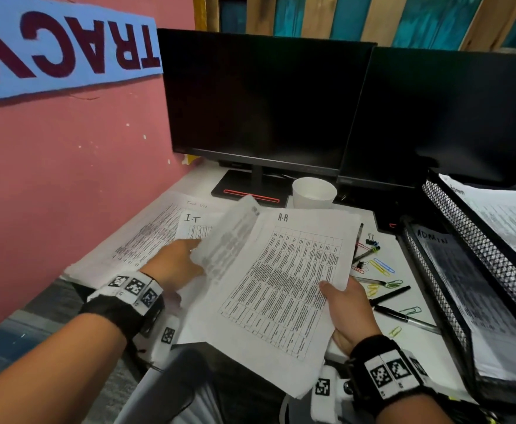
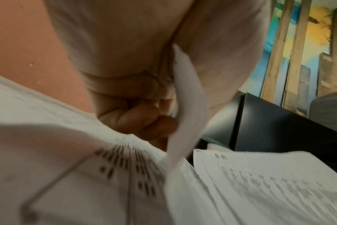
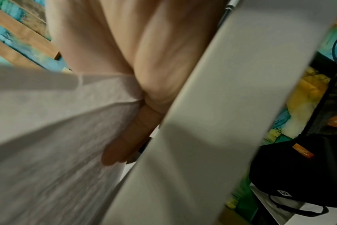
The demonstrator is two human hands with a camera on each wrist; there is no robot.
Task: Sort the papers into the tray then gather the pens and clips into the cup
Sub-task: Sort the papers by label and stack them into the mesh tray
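Note:
My right hand (image 1: 347, 310) grips the right edge of a stack of printed papers (image 1: 281, 283), thumb on top; its top sheet is headed "A-R". From the right wrist view, the fingers (image 3: 125, 144) lie under the stack (image 3: 48, 144). My left hand (image 1: 177, 261) pinches a loose sheet (image 1: 229, 237) lifted off the stack's left side; the left wrist view shows that sheet (image 2: 185, 106) between thumb and curled fingers. More papers (image 1: 146, 234), one headed "I-T", lie on the desk at left. A white cup (image 1: 313, 192) stands behind. Pens (image 1: 391, 296) and coloured clips (image 1: 380, 266) lie scattered at right.
A black mesh tray (image 1: 470, 240) with two tiers holding papers stands at the right edge. Two dark monitors (image 1: 263, 102) fill the back of the desk. A pink wall (image 1: 67, 179) closes the left side.

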